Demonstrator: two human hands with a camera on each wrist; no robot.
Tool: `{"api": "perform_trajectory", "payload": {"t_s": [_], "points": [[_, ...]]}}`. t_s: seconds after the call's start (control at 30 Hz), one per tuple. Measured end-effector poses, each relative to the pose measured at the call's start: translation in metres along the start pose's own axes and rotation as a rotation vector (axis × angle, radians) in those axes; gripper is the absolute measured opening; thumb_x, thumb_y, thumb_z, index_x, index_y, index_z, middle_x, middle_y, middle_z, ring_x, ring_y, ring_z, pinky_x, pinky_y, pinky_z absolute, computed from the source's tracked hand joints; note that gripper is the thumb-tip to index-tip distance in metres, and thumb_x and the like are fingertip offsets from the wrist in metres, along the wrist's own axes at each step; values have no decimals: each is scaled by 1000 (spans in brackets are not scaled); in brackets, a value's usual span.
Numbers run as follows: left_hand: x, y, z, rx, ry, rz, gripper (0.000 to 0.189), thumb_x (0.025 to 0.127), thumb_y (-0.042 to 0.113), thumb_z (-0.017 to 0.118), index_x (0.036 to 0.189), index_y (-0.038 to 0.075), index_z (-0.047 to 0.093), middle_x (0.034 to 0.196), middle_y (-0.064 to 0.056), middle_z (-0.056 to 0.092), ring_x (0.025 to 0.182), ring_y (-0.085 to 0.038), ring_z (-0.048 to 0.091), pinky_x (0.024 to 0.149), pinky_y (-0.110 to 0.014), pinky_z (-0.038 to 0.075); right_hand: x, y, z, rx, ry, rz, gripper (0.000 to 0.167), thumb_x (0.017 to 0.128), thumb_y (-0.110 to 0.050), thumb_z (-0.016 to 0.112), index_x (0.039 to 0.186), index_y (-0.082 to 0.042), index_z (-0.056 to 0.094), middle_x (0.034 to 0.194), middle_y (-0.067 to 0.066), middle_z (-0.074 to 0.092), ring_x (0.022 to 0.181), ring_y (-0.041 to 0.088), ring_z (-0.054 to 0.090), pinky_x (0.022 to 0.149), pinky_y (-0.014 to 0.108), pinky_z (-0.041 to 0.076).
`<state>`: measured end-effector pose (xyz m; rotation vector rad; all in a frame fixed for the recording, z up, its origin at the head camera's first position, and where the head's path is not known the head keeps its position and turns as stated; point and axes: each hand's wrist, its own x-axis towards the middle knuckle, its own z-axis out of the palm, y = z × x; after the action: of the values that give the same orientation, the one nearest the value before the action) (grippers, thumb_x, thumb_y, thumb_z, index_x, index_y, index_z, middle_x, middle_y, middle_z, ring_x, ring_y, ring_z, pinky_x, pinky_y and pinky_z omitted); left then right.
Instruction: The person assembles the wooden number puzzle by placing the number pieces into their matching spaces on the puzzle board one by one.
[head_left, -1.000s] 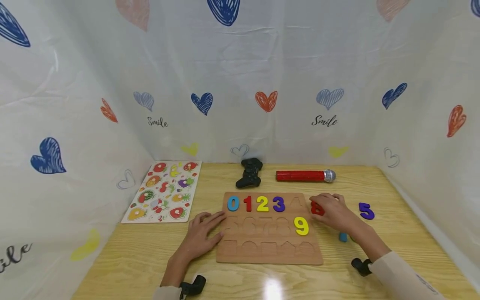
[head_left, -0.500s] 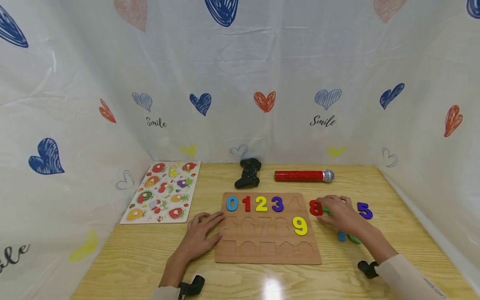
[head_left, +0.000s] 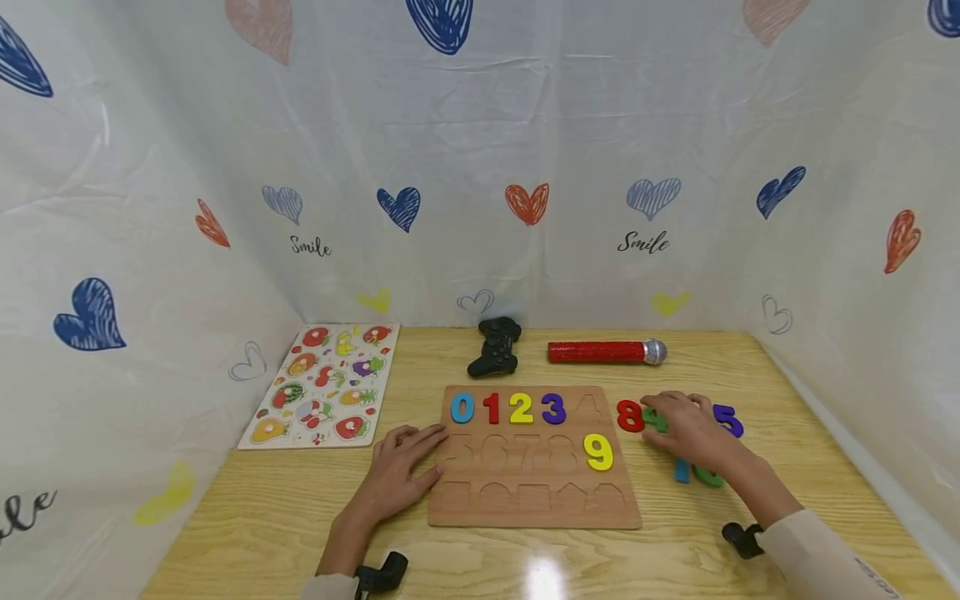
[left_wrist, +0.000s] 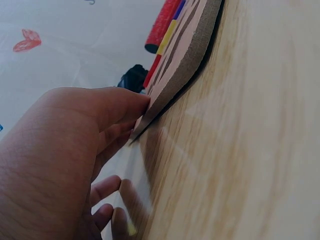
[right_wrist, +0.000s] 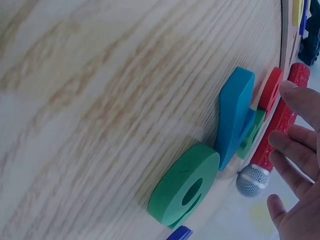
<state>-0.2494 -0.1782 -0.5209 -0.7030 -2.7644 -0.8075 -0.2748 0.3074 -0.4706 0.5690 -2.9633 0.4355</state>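
Note:
In the head view, a wooden number board (head_left: 510, 508) holds 0, 1, 2, 3 and a yellow 9 (head_left: 598, 452). My left hand (head_left: 405, 467) rests its fingertips and thumb against the board's left edge; the left wrist view shows thumb and finger at that edge. Right of the board lie a red 8 (head_left: 630, 416) and a green 4 (head_left: 655, 419), partly under my right hand (head_left: 690, 429). That hand's fingers look loose and spread in the right wrist view, nothing between them. Near its wrist are a blue number (right_wrist: 232, 120) and a green 6 (right_wrist: 167, 192).
A purple 5 (head_left: 727, 419) lies beyond the right hand, partly covered by it. Behind the board are a black game controller (head_left: 497, 346) and a red microphone (head_left: 600, 352). A fruit puzzle board (head_left: 322, 383) lies at the left, before a heart-printed curtain (head_left: 465, 267).
My right hand has left the red 8, which lies uncovered beside the board, and has shifted right over the green 4. The left hand stays at the board's edge.

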Motion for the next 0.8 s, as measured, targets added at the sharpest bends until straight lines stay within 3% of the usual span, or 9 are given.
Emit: {"api": "perform_trajectory", "payload": {"t_s": [0.8], "points": [[0,-1,0,9,2,11,51,96,40,65,143,22,59,149,4,50,129,-30,40,96,-58,28,-1,23,4,-49,5,-1,60,86,-25,80,133,4,58,128,24,61,125,48,45,93,70,25]]}}
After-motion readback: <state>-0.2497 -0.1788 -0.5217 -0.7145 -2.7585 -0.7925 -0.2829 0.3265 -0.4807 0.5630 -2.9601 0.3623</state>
